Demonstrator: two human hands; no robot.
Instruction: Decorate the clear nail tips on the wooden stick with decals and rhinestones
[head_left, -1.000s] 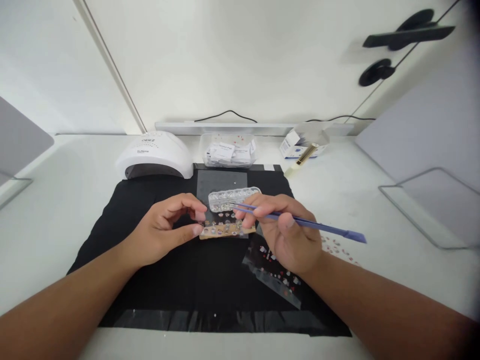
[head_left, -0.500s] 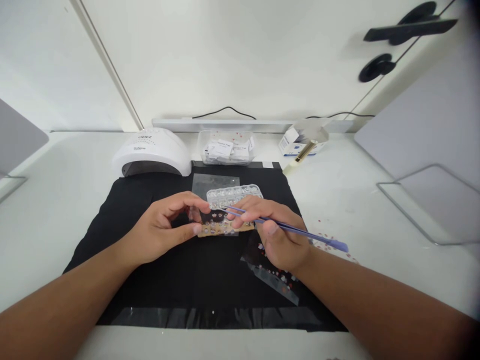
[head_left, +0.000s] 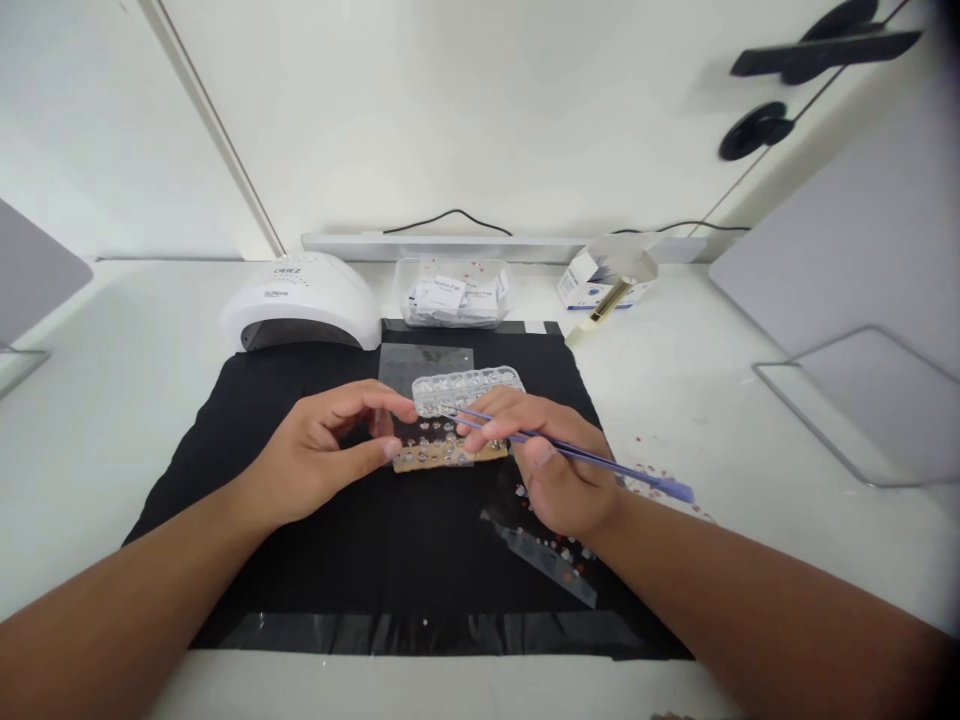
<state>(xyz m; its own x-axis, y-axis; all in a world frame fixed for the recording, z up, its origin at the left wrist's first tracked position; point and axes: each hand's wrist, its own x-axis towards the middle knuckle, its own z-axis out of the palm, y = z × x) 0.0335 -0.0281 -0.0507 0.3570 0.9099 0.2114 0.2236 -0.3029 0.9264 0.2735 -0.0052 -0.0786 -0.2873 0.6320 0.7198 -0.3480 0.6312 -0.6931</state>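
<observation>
My right hand [head_left: 564, 455] is closed around blue-purple tweezers [head_left: 600, 462], whose tips point left over a clear compartment case [head_left: 469, 381] filled with tiny gems. My left hand [head_left: 319, 445] is curved with thumb and index finger apart. Its index fingertip is at the case's left corner; its thumb tip lies by the left end of a tan strip [head_left: 405, 461]. Rows of small gems [head_left: 436, 427] show on a clear plastic sheet [head_left: 427, 362], which lies partly under the case. My right fingers hide the case's right part. Whether the tweezers grip a gem is too small to tell.
A black cloth [head_left: 315, 570] covers the middle of the white table. Behind it stand a white nail lamp [head_left: 304, 300], a clear tub of packets [head_left: 452, 295], an opened box [head_left: 604, 280] and a gold-capped bottle [head_left: 611, 300]. A gem-filled plastic bag [head_left: 547, 565] lies near my right wrist.
The clear sheet with its gems has shifted slightly left. My hands and the tweezers keep nearly the same pose, and the whole view has drifted a little.
</observation>
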